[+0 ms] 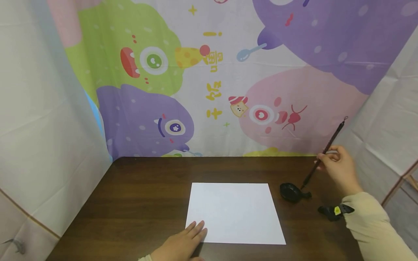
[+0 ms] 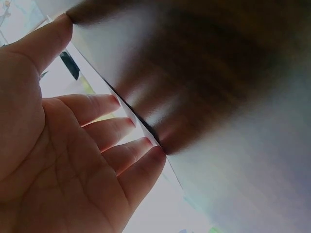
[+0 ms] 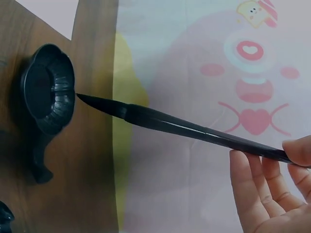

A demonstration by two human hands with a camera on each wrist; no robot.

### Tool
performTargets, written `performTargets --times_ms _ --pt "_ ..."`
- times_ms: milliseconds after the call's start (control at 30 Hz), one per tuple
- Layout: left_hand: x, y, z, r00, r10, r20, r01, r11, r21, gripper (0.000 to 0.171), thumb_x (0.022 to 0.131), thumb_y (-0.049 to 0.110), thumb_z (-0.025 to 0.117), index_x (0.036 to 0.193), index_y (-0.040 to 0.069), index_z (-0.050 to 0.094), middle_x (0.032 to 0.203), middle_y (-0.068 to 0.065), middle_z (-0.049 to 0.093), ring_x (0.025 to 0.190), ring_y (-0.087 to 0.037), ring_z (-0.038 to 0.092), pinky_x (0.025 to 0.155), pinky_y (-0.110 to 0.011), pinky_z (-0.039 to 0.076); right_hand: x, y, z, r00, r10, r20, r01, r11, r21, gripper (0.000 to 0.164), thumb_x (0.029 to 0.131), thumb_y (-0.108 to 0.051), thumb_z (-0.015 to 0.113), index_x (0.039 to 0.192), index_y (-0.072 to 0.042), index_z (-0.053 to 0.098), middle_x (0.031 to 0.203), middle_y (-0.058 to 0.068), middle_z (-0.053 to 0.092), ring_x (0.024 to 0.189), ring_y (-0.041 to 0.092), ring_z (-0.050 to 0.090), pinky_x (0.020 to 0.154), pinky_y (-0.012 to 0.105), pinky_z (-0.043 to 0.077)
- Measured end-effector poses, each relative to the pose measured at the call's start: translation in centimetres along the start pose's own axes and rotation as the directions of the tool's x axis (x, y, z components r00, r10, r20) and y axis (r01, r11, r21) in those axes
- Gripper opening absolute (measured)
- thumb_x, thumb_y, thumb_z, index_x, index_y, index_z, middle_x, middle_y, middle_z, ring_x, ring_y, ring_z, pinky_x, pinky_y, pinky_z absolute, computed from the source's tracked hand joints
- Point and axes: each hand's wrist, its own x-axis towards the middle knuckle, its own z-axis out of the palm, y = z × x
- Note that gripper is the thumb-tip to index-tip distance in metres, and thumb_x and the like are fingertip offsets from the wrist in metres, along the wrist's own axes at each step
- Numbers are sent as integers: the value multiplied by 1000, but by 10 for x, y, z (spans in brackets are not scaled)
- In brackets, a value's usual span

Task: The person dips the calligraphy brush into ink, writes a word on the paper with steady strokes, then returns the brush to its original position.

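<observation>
Right hand [image 1: 340,167] pinching brush [image 1: 334,137], inside of dark dish [image 1: 290,192] indistinct, left hand [image 1: 183,240], fingers straight on paper [image 1: 236,214], its sleeve [image 1: 146,258] mostly cropped

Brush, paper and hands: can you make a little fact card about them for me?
Right hand: holds the brush by its handle
Brush: slanted, tip lowest, at the rim of the dish; can't tell if touching
Dish: dark, with a little handle, right of the paper
Paper: white, no marks showing, on the brown table
Left hand: touches the paper's near left corner
Behind: cloth with cartoon monsters
</observation>
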Motion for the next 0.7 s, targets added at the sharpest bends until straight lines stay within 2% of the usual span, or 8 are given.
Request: performTargets --times_ms 200,400,500,700 --pt "0 0 0 1000 5 -5 -5 1000 0 80 91 64 51 147 7 44 154 -15 40 140 -37 42 105 -49 47 -2 8 8 998 -59 -7 59 998 28 26 90 7 59 99 -16 51 74 -15 68 65 -2 68 56 15 56" --pt "0 0 0 1000 19 -17 -19 1000 8 80 91 64 50 146 6 45 153 -16 41 139 -38 43 104 -48 48 -7 21 13 987 -153 46 151 988 43 26 90 11 58 100 -12 52 80 -11 67 71 -1 69 59 16 56" --pt "-1 0 -1 1000 17 -18 -17 1000 9 82 90 65 50 146 6 45 153 -17 41 139 -39 43 103 -49 49 -10 26 15 985 -154 72 152 988 39 22 91 10 57 100 -9 52 83 -10 66 73 -1 69 61 15 57" --pt "-1 2 -3 1000 6 -7 -6 1000 6 82 90 65 51 146 6 44 154 -17 40 139 -39 42 102 -50 49 -14 37 18 990 -117 73 118 993 -4 16 92 8 58 104 1 48 85 -12 64 74 -2 69 63 15 56"
